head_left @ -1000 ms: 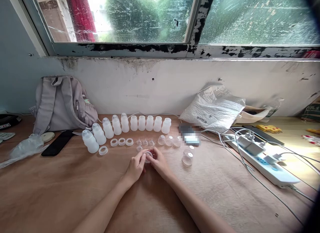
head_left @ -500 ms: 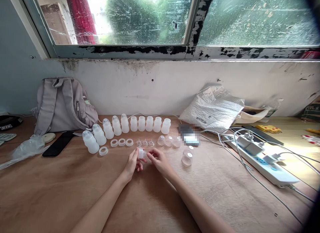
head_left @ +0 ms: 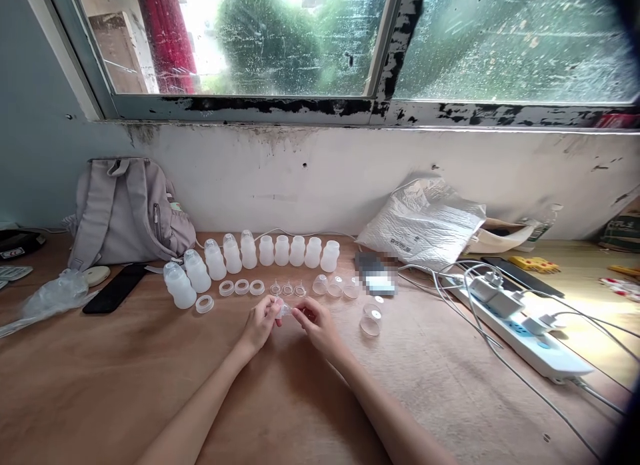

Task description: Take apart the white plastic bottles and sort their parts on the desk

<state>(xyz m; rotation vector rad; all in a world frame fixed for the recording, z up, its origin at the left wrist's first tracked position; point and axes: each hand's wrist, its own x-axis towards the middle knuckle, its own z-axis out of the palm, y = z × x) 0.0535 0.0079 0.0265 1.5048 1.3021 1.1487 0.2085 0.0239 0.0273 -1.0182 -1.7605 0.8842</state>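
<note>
Close to the middle of the table, my left hand (head_left: 261, 324) pinches a small translucent bottle collar with a clear teat (head_left: 284, 310) in it. My right hand (head_left: 316, 320) has its fingertips closed on the teat's right end. Fingers partly hide both pieces. Just beyond the hands lie several clear teats (head_left: 287, 289). To their left are several white collar rings (head_left: 242, 287), and to their right several clear caps (head_left: 335, 288). Behind stand open frosted baby bottles (head_left: 297, 251) in a row, with capped baby bottles (head_left: 215, 260) continuing it leftward.
More clear caps (head_left: 371, 320) stand right of my right hand. A white power strip (head_left: 530, 332) with trailing cables lies farther right. At the left are a black phone (head_left: 116, 288), a plastic bag (head_left: 57, 294) and a grey backpack (head_left: 125, 205). A silver pouch (head_left: 425, 218) leans against the wall.
My left hand has turned the collar, so its ribbed side shows less now. Both hands stay together on the teat and collar. The camera view has shifted slightly.
</note>
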